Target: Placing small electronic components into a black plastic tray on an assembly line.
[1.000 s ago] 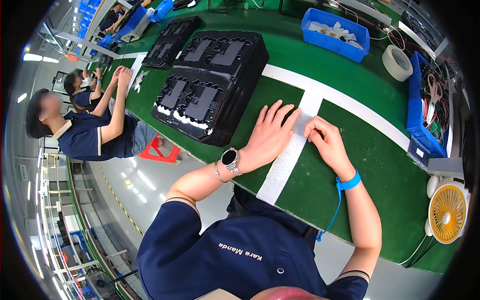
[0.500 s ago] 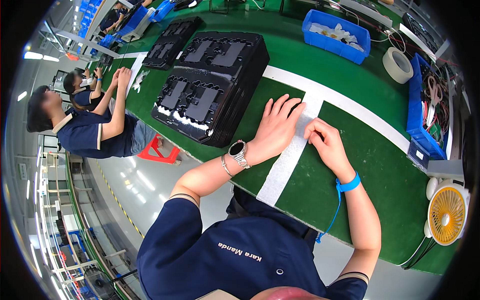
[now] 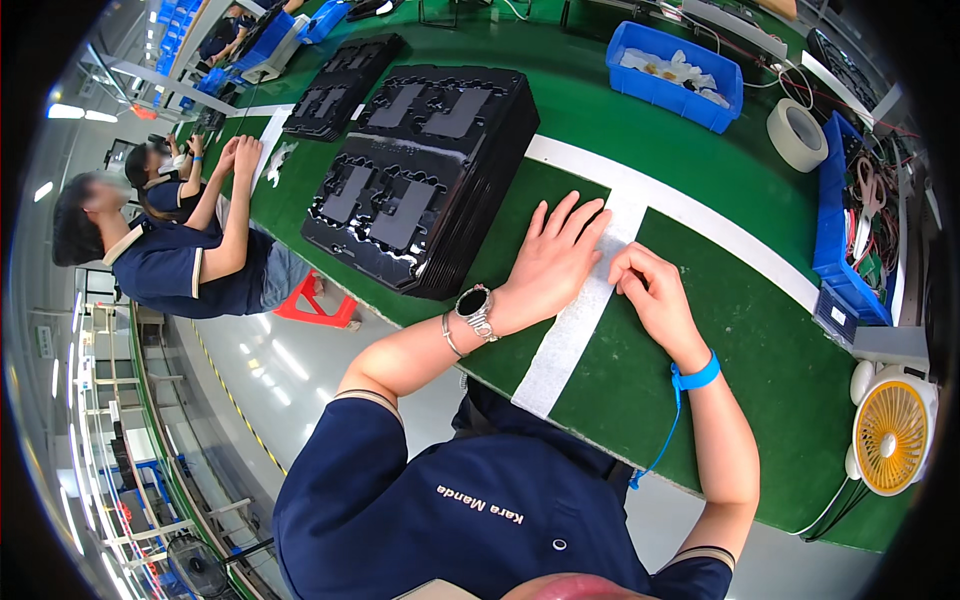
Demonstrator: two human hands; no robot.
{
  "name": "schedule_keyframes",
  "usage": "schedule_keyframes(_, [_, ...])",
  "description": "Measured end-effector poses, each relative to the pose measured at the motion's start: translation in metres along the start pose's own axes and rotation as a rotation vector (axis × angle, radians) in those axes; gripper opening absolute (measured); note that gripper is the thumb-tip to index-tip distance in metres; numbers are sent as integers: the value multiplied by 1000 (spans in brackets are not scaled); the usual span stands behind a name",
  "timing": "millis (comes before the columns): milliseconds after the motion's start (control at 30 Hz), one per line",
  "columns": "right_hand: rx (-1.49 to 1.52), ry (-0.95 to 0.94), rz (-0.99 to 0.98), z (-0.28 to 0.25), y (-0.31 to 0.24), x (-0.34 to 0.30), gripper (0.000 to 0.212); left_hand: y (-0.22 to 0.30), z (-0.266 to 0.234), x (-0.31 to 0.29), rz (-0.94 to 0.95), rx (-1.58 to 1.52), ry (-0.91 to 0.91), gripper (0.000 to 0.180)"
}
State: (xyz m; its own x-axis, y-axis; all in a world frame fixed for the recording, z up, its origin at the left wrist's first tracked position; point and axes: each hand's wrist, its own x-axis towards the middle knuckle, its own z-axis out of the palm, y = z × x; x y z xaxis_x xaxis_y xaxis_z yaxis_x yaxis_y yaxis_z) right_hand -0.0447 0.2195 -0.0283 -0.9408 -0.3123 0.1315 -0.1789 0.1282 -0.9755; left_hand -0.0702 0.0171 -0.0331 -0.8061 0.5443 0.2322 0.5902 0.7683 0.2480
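My left hand [image 3: 555,258] lies palm down with its fingers spread on the green work surface [image 3: 730,270], its fingertips at a white strip [image 3: 562,362]. It holds nothing. A watch [image 3: 473,302] and a thin bracelet sit on that wrist. Just right of the strip rests my right hand [image 3: 655,298], fingers curled in loosely and thumb bent; nothing shows in it. A blue wrist strap [image 3: 698,372] with a cord circles the right wrist. Left of my left hand stands a stack of black moulded trays [image 3: 490,180], its top tray holding flat dark grey pieces.
At the back are a blue bin [image 3: 665,98] of small wrapped items and a tape roll [image 3: 797,135]. On the right, a blue bin [image 3: 832,200] holds scissors and wires, near a yellow-and-white fan [image 3: 890,435]. A co-worker [image 3: 190,260] sits at left beside another tray stack [image 3: 340,85].
Both hands stay in nearly the same places and poses. The view has shifted very slightly, and the bright glare on the top tray's front edge has faded.
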Motion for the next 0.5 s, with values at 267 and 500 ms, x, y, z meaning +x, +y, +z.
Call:
schedule_keyframes(267, [3, -3, 6, 0, -4, 0, 13, -2, -3, -1, -4, -4, -15, 54])
schedule_keyframes(500, [-11, -8, 5, -1, -2, 0, 13, 1, -5, 1, 5, 9, -11, 59])
